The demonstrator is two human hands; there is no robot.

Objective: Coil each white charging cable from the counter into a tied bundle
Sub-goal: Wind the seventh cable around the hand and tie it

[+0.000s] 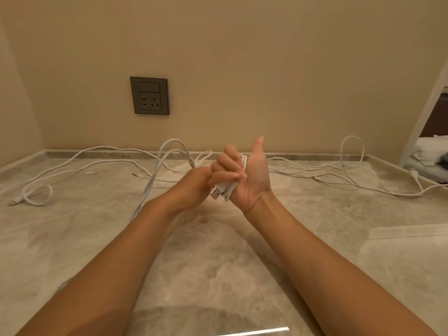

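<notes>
My right hand (254,175) is raised over the middle of the marble counter (218,263), thumb pointing up, its fingers curled round a small coil of white charging cable (226,190). A USB plug (215,193) sticks out below the palm. My left hand (194,181) is close against it on the left and grips the same cable's loose strand (167,146), which arches up and trails down to the counter. Its fingertips are hidden. A second white cable (36,192) lies loose at the left, and a third (351,151) loops at the right.
A grey wall socket (149,95) sits on the beige wall behind the counter. A low stone upstand (97,154) runs along the back edge. A clear plastic sheet (409,232) lies at the right. White bedding (431,149) shows past the counter's right end.
</notes>
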